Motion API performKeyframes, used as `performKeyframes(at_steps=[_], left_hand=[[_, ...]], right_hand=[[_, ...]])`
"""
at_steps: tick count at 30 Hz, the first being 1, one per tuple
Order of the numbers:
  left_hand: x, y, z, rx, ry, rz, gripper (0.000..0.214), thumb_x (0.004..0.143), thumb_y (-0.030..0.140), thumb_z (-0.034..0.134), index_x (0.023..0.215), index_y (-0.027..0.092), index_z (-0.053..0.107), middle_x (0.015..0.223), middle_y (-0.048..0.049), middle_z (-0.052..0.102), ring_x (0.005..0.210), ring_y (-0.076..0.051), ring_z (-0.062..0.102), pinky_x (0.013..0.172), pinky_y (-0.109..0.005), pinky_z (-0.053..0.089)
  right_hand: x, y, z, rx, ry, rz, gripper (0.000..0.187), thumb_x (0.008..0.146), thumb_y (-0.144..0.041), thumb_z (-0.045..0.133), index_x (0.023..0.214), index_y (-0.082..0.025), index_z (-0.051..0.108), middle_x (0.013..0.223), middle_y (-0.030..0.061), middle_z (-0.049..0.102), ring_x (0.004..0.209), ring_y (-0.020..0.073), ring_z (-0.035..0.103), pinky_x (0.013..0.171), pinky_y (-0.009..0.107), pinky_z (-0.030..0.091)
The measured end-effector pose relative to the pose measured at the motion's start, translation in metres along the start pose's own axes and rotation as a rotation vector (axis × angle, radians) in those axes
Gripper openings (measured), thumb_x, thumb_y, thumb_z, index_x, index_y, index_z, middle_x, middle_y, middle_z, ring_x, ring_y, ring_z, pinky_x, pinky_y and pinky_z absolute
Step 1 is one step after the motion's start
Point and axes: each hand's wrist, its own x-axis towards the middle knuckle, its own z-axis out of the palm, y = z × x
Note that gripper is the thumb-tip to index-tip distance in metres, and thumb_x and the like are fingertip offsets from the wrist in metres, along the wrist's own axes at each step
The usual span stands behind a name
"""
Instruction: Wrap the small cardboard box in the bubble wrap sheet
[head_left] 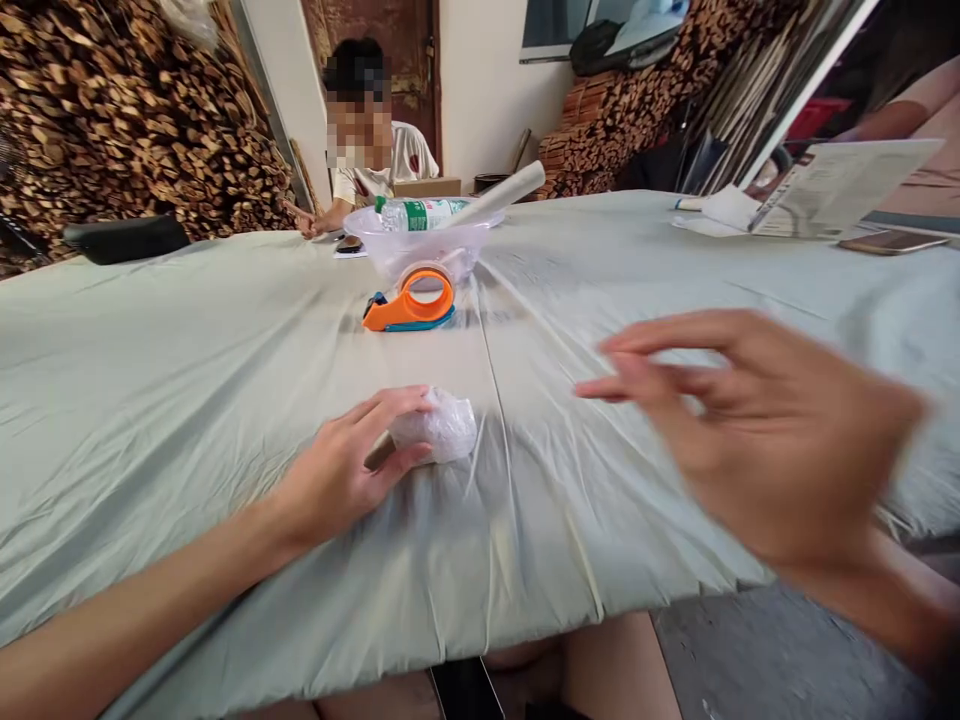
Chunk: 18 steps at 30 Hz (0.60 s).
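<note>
My left hand [358, 450] rests on the cloth-covered table, its thumb and fingers curled around a small bubble-wrapped bundle [448, 425]. What is inside the wrap cannot be made out. Off to the right and raised above the table, my right hand [765, 420] is slightly blurred. Its thumb and forefinger meet in a pinch, and whether anything thin sits between them is too small to tell. Beyond the bundle stands an orange and blue tape dispenser [412, 303] carrying a roll of clear tape.
A translucent plastic basin [390, 250] behind the dispenser holds a green-labelled bottle [420, 213] and a white roll [504, 195]. A person [382, 160] sits across the table. At the right lie a phone [892, 242] and a standing printed card [832, 195]. A black case [127, 238] lies far left.
</note>
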Motion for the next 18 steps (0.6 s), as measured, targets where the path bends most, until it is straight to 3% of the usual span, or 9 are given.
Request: performKeyframes(at_steps=[3,6,10,13,18], left_hand=[[0.000,0.005,0.000,0.021,0.024,0.051,0.030,0.107,0.028,0.063,0.137,0.027,0.060,0.141,-0.0081,0.069,0.128,-0.024,0.073,0.098,-0.035,0.068],[0.000,0.010,-0.001,0.074,0.055,0.094,0.027,0.106,0.024,0.061,0.133,0.022,0.062,0.142,-0.0126,0.063,0.115,-0.022,0.077,0.085,-0.030,0.069],[-0.001,0.012,-0.003,0.153,0.066,0.181,0.027,0.108,0.022,0.058,0.134,0.014,0.062,0.136,-0.0151,0.065,0.102,-0.018,0.078,0.083,-0.028,0.068],[-0.002,0.012,-0.005,0.214,0.047,0.214,0.027,0.107,0.019,0.059,0.133,0.011,0.063,0.125,-0.0126,0.073,0.104,-0.019,0.078,0.086,-0.030,0.067],[-0.001,0.012,-0.003,0.246,0.101,0.240,0.027,0.105,0.019,0.065,0.130,0.010,0.065,0.121,-0.0101,0.078,0.107,-0.021,0.078,0.093,-0.034,0.065]], right_hand=[[0.013,-0.016,0.062,-0.080,-0.241,-0.328,0.011,0.105,-0.012,0.060,0.101,-0.020,0.067,0.097,0.0010,0.076,0.079,0.0110,0.074,0.065,0.023,0.056],[0.017,-0.005,0.096,-0.121,-0.407,-0.572,0.017,0.109,-0.013,0.051,0.100,-0.015,0.065,0.097,0.0043,0.077,0.083,0.0127,0.072,0.065,0.026,0.051],[0.012,0.013,0.110,-0.015,-0.446,-0.606,0.016,0.111,-0.015,0.051,0.102,-0.015,0.065,0.102,0.0052,0.079,0.085,0.0131,0.074,0.069,0.027,0.054],[0.009,0.017,0.111,0.080,-0.423,-0.591,0.007,0.107,-0.012,0.059,0.106,-0.015,0.066,0.106,0.0050,0.080,0.092,0.0143,0.077,0.077,0.027,0.058],[0.010,0.018,0.112,0.125,-0.468,-0.594,0.009,0.105,-0.010,0.063,0.109,-0.015,0.067,0.109,0.0048,0.082,0.100,0.0162,0.079,0.084,0.028,0.062]])
